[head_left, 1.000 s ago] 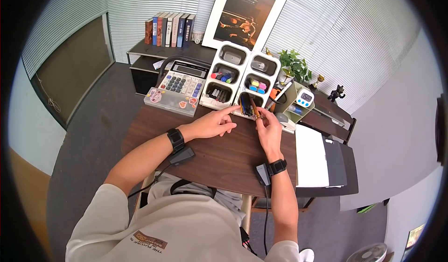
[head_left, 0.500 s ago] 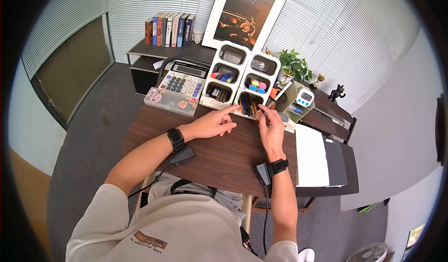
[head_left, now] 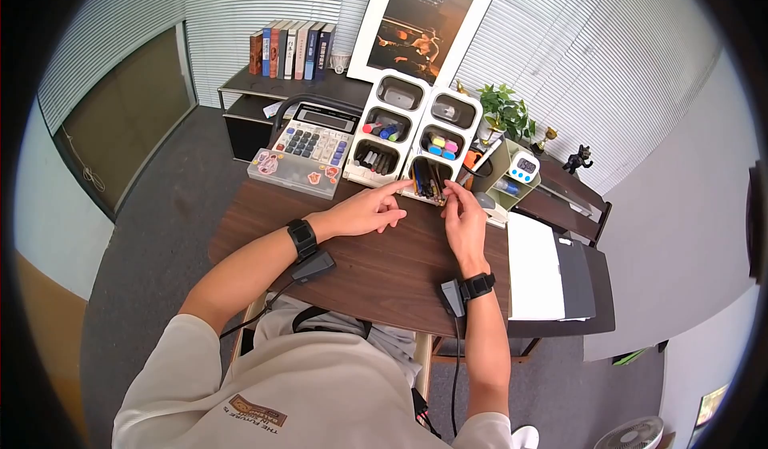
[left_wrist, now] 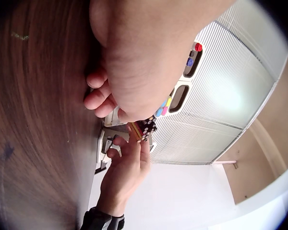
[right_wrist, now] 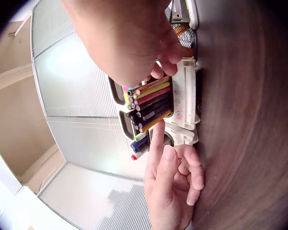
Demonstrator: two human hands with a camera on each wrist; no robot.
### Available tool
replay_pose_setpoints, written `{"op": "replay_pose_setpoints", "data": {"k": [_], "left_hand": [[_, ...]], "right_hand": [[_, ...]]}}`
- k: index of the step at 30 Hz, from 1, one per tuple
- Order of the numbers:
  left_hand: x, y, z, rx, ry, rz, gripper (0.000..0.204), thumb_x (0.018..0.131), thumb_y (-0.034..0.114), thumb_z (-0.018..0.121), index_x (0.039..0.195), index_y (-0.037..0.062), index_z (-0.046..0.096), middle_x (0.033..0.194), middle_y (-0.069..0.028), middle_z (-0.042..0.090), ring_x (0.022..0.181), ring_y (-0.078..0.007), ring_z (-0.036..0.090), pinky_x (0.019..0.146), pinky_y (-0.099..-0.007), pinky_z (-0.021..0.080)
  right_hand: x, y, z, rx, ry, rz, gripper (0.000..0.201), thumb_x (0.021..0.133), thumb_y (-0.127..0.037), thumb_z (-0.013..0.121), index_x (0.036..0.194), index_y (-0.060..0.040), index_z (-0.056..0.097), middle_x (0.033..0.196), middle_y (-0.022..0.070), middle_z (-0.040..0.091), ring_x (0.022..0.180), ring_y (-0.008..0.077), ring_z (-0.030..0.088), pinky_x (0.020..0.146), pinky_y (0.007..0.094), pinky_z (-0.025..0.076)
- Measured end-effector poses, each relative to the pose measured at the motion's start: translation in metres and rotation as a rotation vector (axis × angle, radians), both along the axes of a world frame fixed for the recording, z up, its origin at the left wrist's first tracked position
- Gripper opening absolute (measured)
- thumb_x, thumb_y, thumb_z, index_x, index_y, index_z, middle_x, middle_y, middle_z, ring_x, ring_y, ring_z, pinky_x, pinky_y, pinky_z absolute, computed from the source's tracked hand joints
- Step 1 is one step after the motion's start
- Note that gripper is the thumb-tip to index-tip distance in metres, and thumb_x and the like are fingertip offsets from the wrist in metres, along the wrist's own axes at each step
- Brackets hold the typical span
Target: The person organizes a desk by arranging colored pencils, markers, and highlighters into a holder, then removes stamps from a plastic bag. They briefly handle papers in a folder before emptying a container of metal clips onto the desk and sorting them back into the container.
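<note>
Pencils and pens (right_wrist: 151, 98) stand packed together in the front right compartment of a white desk organizer (head_left: 420, 199). My left hand (head_left: 360, 211) reaches in from the left, its index finger straight and its tip at an orange pencil (right_wrist: 156, 121) on the compartment's left side. The other left fingers are loosely bent above the desk. At the compartment's right edge is my right hand (head_left: 466, 223), fingers relaxed and fingertips beside the outermost pencils. In the right wrist view the back of that hand partly covers those pencils.
Neighbouring compartments hold markers (head_left: 372, 161) and highlighters (head_left: 442, 147). Left of them lie a calculator (head_left: 316, 135) and a stickered clear case (head_left: 294, 175). A green holder with a timer (head_left: 524, 166) stands right, near white paper (head_left: 534, 269) and a potted plant (head_left: 504, 109).
A brown pencil that my right fingers held tilted at the compartment has been let go among the others. My right hand moved slightly right; my left hand stayed in place.
</note>
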State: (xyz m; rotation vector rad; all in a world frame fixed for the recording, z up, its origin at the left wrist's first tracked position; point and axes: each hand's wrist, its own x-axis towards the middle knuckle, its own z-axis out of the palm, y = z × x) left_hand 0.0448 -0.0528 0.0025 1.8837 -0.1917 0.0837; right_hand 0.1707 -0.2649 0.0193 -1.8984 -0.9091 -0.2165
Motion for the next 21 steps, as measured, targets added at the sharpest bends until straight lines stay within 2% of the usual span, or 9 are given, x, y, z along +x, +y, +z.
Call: {"op": "replay_pose_setpoints", "data": {"k": [7, 14, 16, 17, 19, 21], "left_hand": [[0.000, 0.000, 0.000, 0.007, 0.001, 0.008, 0.071, 0.107, 0.016, 0.060, 0.168, 0.0107, 0.024, 0.088, -0.0044, 0.065, 0.068, -0.0096, 0.059, 0.068, -0.0268, 0.051], [-0.001, 0.000, 0.000, -0.006, -0.002, 0.003, 0.071, 0.107, 0.015, 0.060, 0.168, 0.0104, 0.024, 0.088, -0.0046, 0.065, 0.069, -0.0099, 0.059, 0.068, -0.0269, 0.051], [0.000, 0.000, 0.000, -0.006, -0.003, 0.000, 0.071, 0.107, 0.015, 0.059, 0.168, 0.0101, 0.023, 0.088, -0.0047, 0.065, 0.069, -0.0098, 0.059, 0.068, -0.0269, 0.051], [0.000, 0.000, 0.000, -0.006, -0.005, -0.002, 0.071, 0.107, 0.015, 0.059, 0.168, 0.0097, 0.023, 0.088, -0.0048, 0.065, 0.069, -0.0098, 0.059, 0.068, -0.0269, 0.051], [0.000, 0.000, -0.001, -0.009, -0.001, -0.002, 0.071, 0.107, 0.014, 0.059, 0.168, 0.0094, 0.023, 0.087, -0.0048, 0.065, 0.069, -0.0098, 0.058, 0.069, -0.0269, 0.051], [0.000, 0.000, 0.000, -0.012, 0.002, -0.003, 0.071, 0.107, 0.014, 0.059, 0.168, 0.0090, 0.023, 0.087, -0.0048, 0.064, 0.069, -0.0098, 0.058, 0.069, -0.0269, 0.051]], "right_hand": [[-0.008, 0.003, 0.004, -0.113, -0.052, -0.024, 0.041, 0.093, -0.010, 0.074, 0.132, 0.0008, 0.068, 0.109, 0.0136, 0.075, 0.072, 0.0201, 0.069, 0.072, 0.0355, 0.057], [0.008, 0.000, -0.011, -0.121, -0.060, -0.032, 0.041, 0.094, -0.012, 0.072, 0.132, 0.0035, 0.067, 0.105, 0.0191, 0.074, 0.072, 0.0235, 0.069, 0.072, 0.0377, 0.056], [0.012, 0.000, -0.016, -0.156, -0.131, -0.029, 0.042, 0.099, -0.013, 0.067, 0.140, -0.0016, 0.065, 0.080, 0.0093, 0.074, 0.070, 0.0158, 0.071, 0.070, 0.0329, 0.056], [0.009, 0.000, -0.012, -0.156, -0.130, -0.029, 0.042, 0.099, -0.013, 0.067, 0.140, -0.0016, 0.065, 0.080, 0.0093, 0.074, 0.070, 0.0158, 0.071, 0.070, 0.0329, 0.056], [0.001, 0.001, -0.003, -0.174, 0.071, -0.023, 0.043, 0.095, -0.011, 0.068, 0.135, 0.0036, 0.065, 0.103, 0.0200, 0.074, 0.074, 0.0249, 0.070, 0.075, 0.0390, 0.056], [0.001, 0.002, -0.004, -0.172, 0.099, -0.021, 0.044, 0.095, -0.011, 0.067, 0.136, 0.0032, 0.065, 0.103, 0.0201, 0.075, 0.075, 0.0248, 0.070, 0.075, 0.0389, 0.056]]}}
